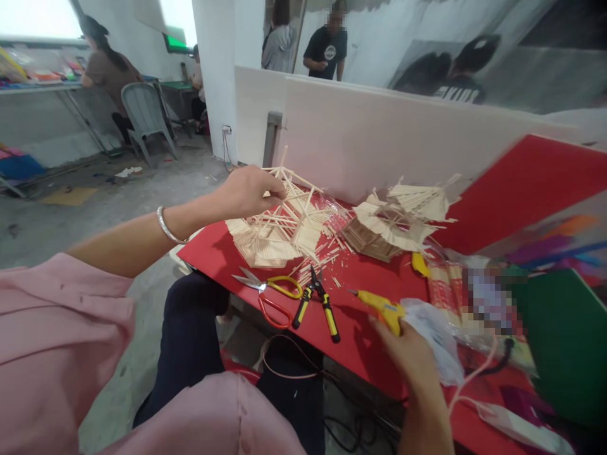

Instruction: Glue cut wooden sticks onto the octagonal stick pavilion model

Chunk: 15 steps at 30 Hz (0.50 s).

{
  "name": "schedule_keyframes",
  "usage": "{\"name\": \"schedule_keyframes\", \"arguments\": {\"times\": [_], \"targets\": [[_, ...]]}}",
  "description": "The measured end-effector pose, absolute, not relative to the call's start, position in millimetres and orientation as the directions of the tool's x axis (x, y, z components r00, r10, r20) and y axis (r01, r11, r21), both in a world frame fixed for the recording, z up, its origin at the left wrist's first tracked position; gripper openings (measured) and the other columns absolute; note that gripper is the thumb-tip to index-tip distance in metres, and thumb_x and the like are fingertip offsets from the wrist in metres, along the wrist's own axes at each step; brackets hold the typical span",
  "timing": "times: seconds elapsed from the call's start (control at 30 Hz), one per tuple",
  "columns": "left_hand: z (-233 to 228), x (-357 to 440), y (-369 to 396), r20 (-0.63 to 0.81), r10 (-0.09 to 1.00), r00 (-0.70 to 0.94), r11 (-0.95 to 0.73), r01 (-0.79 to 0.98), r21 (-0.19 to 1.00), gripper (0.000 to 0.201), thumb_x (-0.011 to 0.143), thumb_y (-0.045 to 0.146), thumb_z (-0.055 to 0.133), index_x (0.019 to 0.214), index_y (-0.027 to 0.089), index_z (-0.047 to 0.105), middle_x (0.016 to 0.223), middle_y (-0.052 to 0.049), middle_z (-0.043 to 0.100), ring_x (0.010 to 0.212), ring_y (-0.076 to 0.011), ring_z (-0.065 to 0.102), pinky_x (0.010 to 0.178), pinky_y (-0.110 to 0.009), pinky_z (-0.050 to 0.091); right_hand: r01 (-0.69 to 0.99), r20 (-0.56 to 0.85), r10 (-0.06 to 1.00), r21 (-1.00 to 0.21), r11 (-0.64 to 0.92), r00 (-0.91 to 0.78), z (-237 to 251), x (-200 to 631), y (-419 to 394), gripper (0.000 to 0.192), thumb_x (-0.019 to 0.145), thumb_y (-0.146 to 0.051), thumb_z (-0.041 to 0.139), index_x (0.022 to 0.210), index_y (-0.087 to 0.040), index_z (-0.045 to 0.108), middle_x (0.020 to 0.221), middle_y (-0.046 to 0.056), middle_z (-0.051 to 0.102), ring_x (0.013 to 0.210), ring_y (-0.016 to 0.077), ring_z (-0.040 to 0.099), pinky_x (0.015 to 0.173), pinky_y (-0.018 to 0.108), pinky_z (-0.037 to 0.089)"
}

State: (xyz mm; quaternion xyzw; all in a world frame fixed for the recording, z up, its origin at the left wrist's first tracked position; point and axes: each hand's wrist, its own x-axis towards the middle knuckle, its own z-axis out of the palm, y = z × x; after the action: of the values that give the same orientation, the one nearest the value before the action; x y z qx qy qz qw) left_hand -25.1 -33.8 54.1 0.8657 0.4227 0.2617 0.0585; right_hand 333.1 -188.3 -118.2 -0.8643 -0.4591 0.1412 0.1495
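In a bare-walled room with a grey chair (pixel 147 104) at ten o'clock, a red desk (pixel 353 322) runs below the middle of the view. From the left, the left hand (pixel 253 189), at ten o'clock, is closed to a pinch at the upper frame of a wooden-stick model (pixel 272 246) at nine; whether it grips a loose stick is too small to tell. Splayed scissors (pixel 262 288) lie at seven, yellow-and-black cutters (pixel 315 289) near six, loose sticks (pixel 327 256) between cutters and model. At four, the right hand (pixel 408 347) is wrapped round a yellow hot-glue gun (pixel 382 309), nozzle towards ten; a second model (pixel 413 234) sits at three. The step looks like fixing sticks to the frame; the next move probably calls for a steady left pinch and the nozzle brought to the joint.
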Motion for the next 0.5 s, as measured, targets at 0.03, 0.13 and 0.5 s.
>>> {"name": "schedule_keyframes", "arguments": {"times": [0.03,0.13,0.5], "targets": [[54,-23,-34,0.385,0.762,0.520,-0.635,0.715,0.292,0.016,0.074,0.018,0.060,0.073,0.025,0.074,0.072,0.002,0.070,0.076,-0.0150,0.063,0.069,-0.025,0.040,0.757,-0.141,0.840,-0.374,-0.535,0.524,-129,340,-191,0.035,0.066,-0.062,0.053,0.071,-0.028,0.061,0.066,0.011,0.065,0.069,0.0331,0.064,0.064,0.042,0.047],[54,-16,-37,0.323,0.757,0.568,-0.639,0.746,0.186,0.017,0.073,0.016,0.058,0.066,0.025,0.071,0.063,0.001,0.066,0.079,-0.0179,0.062,0.068,-0.027,0.037,0.802,-0.159,0.842,-0.257,-0.539,0.515,-141,345,-198,0.040,0.069,-0.061,0.056,0.076,-0.024,0.070,0.074,0.016,0.070,0.075,0.0363,0.067,0.066,0.045,0.049],[58,-4,-61,0.298,0.711,0.637,-0.647,0.758,-0.078,0.023,0.076,0.011,0.053,0.056,0.019,0.060,0.060,-0.003,0.058,0.061,-0.0146,0.045,0.057,-0.030,0.023,0.054,0.139,0.957,-0.990,0.129,0.254,-64,155,-133,0.046,0.075,-0.057,0.070,0.104,-0.022,0.077,0.074,0.001,0.070,0.059,0.0129,0.054,0.059,0.028,0.048]]}}
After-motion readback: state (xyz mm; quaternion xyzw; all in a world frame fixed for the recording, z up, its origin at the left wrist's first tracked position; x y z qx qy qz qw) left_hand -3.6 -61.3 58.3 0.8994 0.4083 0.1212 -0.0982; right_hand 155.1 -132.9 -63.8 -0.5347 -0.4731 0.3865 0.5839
